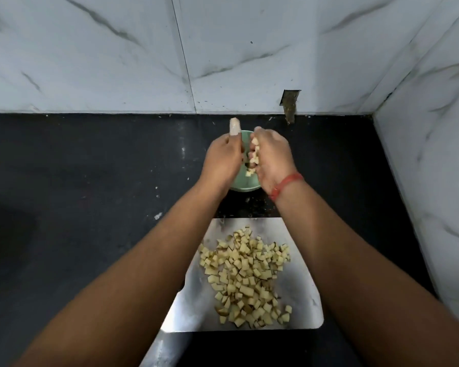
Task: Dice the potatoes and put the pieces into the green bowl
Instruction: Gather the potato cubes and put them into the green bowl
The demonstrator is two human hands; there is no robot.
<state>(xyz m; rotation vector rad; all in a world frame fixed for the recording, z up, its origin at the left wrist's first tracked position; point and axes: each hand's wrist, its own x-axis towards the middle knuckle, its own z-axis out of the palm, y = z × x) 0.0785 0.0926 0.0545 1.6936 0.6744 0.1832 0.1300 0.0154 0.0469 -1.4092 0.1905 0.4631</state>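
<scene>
Nearest the viewer, a flat metal cutting board with rounded corners lies on a black, faintly speckled countertop; its lower-left corner is covered by the left forearm. A loose heap of diced potato, pale yellow cubes with brown skin on some faces, covers the board's centre. At 12 o'clock from the board, well apart from it, stands the round green bowl, mostly hidden beneath both hands. The left hand is curled around a knife handle that cannot be seen; the knife shows only as a pale, starch-smeared blade tip projecting toward 12 o'clock. The right hand, with a red thread at the wrist, cups a cluster of potato cubes over the bowl, fingers bent around them. Beyond, glossy white marble-veined wall tiles meet at a corner at 2 o'clock. A dark chipped gap interrupts the tile's lower edge.
</scene>
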